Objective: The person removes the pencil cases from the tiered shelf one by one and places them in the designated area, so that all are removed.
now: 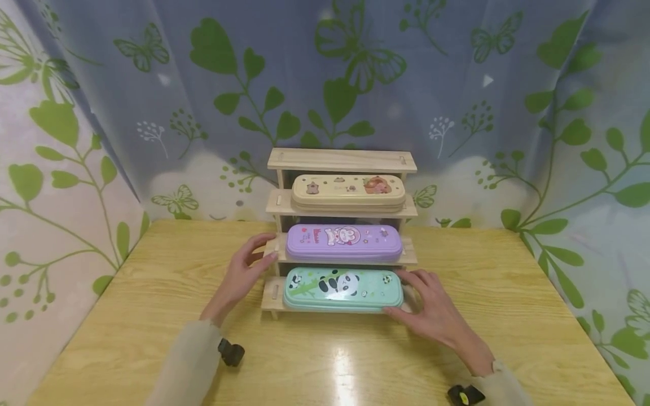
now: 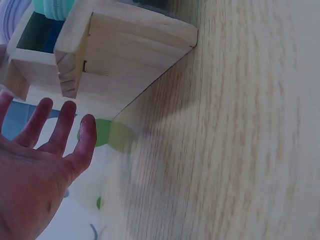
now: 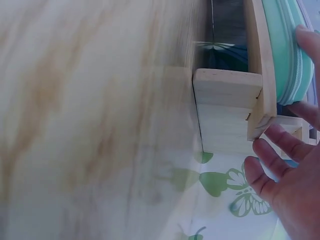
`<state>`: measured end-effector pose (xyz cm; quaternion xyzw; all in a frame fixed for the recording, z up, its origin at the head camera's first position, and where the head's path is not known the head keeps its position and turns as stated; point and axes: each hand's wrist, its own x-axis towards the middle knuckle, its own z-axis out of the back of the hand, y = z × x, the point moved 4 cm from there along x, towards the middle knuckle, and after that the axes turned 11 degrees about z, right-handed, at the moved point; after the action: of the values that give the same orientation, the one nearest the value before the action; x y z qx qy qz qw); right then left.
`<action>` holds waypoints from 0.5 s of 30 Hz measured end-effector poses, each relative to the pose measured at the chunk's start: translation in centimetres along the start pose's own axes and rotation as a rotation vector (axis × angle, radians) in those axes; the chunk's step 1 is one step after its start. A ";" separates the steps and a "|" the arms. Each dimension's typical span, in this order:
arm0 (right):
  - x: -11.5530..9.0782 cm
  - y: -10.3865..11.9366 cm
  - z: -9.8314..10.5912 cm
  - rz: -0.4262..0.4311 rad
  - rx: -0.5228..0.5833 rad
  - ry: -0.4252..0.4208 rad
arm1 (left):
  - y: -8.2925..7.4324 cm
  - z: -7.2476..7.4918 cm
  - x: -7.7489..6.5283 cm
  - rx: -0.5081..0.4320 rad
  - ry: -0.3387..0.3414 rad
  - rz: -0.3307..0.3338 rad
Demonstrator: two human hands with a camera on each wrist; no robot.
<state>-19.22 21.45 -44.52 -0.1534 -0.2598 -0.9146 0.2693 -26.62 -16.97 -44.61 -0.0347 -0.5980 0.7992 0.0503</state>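
A stepped wooden rack [image 1: 341,160] bears three oblong zippered pencil cases. On its lowest step lies a teal panda pencil case [image 1: 343,290]. My right hand [image 1: 431,307] holds this case at its right end, thumb at the front and index finger at the back; the other fingers spread beside the step in the right wrist view. At the second step's left end, my left hand [image 1: 244,276] pinches the wood between thumb and index finger. Its remaining fingers reach out loosely in the left wrist view. Above the teal case lies a purple rabbit pencil case [image 1: 344,242].
A cream pencil case [image 1: 348,192] lies one step above the purple one. Light wood-grain table [image 1: 183,270] spreads around the rack. Behind and at both sides hangs a leaf-and-butterfly patterned curtain [image 1: 304,67].
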 end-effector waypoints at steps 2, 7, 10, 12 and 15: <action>0.0 -0.1 -0.2 0.006 0.028 -0.016 | 0.0 -0.2 0.1 -0.013 0.013 0.028; -0.1 -0.3 -0.2 0.011 0.092 -0.046 | 0.4 -0.5 0.4 -0.072 0.036 0.071; -0.2 -0.4 0.2 -0.009 0.145 -0.059 | 0.5 -0.7 0.5 -0.104 0.041 0.077; -0.3 -0.6 0.5 -0.031 0.207 -0.068 | 0.4 -0.7 0.6 -0.117 0.039 0.083; -0.5 -1.0 1.0 -0.056 0.348 -0.085 | 0.5 -0.8 0.6 -0.123 0.036 0.091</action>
<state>-19.24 22.93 -44.29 -0.1356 -0.4293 -0.8557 0.2553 -27.16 -16.29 -45.28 -0.0792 -0.6427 0.7617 0.0226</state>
